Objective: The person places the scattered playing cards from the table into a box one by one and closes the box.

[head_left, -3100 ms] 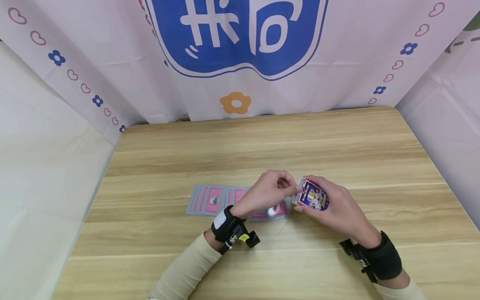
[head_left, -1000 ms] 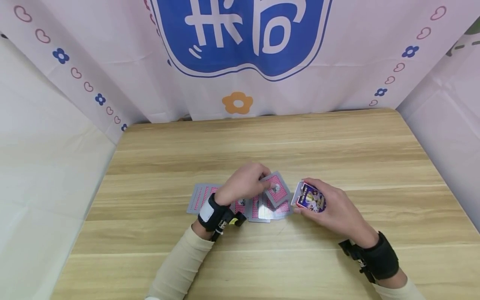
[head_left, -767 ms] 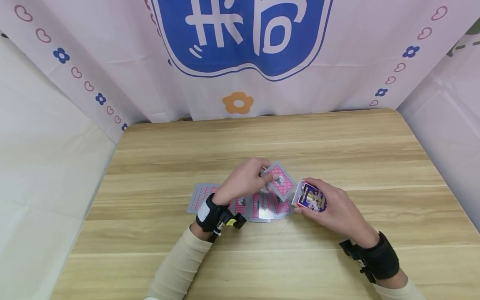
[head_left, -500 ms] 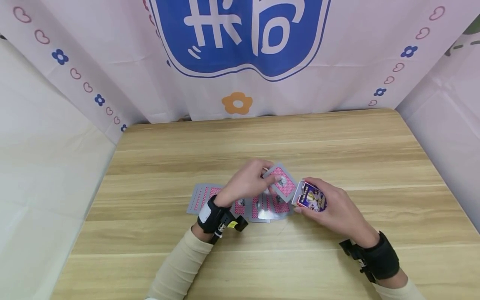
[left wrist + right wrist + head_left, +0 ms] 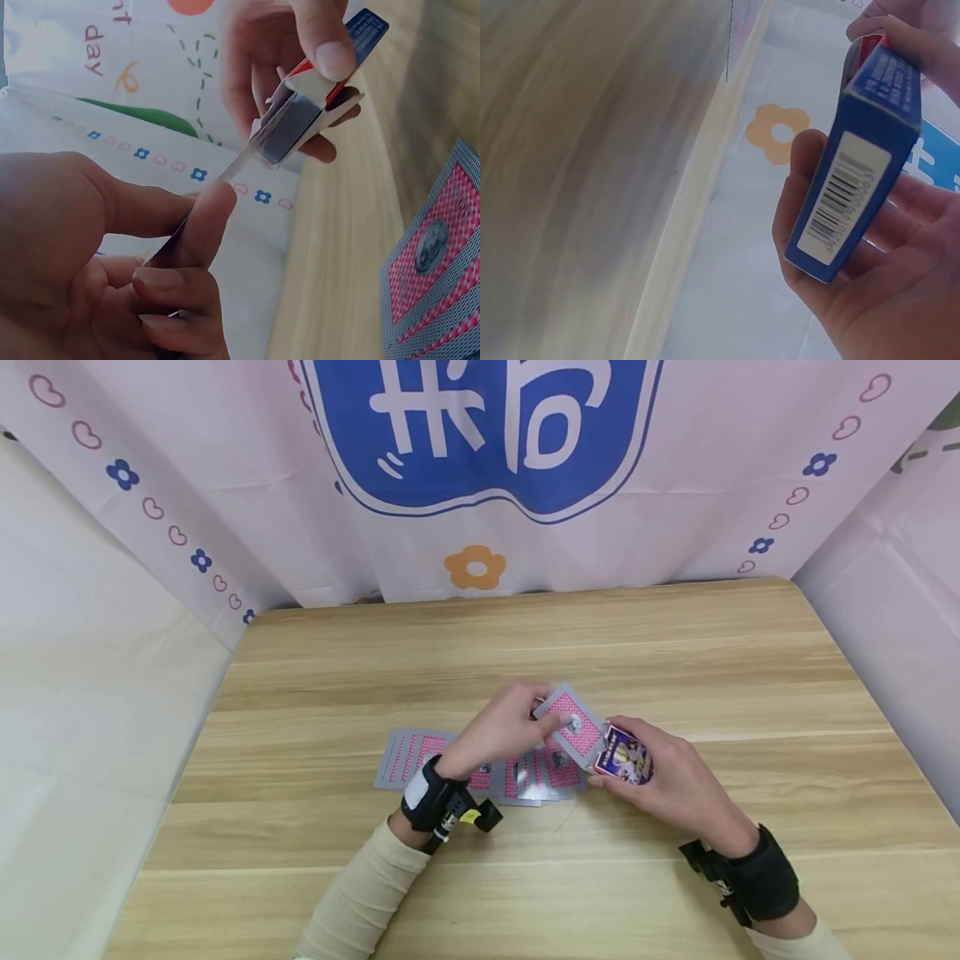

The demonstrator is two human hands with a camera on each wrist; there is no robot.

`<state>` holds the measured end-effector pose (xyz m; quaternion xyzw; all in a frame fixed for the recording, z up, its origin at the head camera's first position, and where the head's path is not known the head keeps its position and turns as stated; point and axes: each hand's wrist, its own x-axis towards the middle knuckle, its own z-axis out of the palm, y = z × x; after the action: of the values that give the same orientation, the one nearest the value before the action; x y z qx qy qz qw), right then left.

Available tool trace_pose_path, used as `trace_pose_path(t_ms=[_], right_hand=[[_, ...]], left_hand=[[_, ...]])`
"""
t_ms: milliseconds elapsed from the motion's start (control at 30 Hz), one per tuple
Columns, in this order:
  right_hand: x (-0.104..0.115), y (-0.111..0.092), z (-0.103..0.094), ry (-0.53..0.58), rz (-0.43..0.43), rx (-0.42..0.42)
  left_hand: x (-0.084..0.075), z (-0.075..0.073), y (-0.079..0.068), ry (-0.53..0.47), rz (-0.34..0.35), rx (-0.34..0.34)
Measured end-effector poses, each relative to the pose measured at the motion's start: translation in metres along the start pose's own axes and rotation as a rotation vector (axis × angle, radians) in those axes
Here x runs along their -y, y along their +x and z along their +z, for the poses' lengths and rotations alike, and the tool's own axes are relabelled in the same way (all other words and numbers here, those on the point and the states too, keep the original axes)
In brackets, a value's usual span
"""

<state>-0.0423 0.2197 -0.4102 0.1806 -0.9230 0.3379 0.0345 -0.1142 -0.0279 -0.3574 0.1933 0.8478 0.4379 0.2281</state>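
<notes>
My left hand (image 5: 506, 727) pinches a playing card (image 5: 573, 724) with a red patterned back and grey border, thumb on top and fingers beneath. The card's far end meets the open mouth of a blue card box (image 5: 625, 755), which my right hand (image 5: 678, 772) grips by its sides. In the left wrist view the card's edge runs into the box opening (image 5: 289, 131), where a grey stack shows between the raised flaps. A barcode marks the bottom end of the box (image 5: 844, 199) in the right wrist view. Below the left hand, a row of overlapping face-down cards (image 5: 412, 760) lies on the table.
The wooden table (image 5: 480, 902) reaches back to a white cloth backdrop (image 5: 337, 552) with a blue emblem and an orange flower. White cloth walls stand on the left and right sides. Each wrist carries a black strap with a small camera (image 5: 490, 816).
The left hand has lifted a card from the right part of the row and moved it rightward to the box mouth. The right hand and box have stayed nearly still.
</notes>
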Motion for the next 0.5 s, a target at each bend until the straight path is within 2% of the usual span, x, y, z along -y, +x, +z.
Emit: trace_pose_path(t_ms=[167, 333, 433, 500], right_hand=[[0.0, 0.0, 0.0, 0.009, -0.002, -0.004], [0.001, 0.0, -0.002, 0.016, 0.019, -0.014], [0.0, 0.001, -0.001, 0.014, 0.019, -0.033], [-0.001, 0.002, 0.0, 0.011, 0.009, -0.044]], left_hand=[[-0.003, 0.009, 0.0, -0.006, -0.003, -0.049], [-0.006, 0.015, 0.0, -0.058, -0.04, -0.093], [-0.007, 0.017, -0.001, -0.09, -0.049, -0.092], [-0.008, 0.018, -0.001, -0.093, -0.044, -0.068]])
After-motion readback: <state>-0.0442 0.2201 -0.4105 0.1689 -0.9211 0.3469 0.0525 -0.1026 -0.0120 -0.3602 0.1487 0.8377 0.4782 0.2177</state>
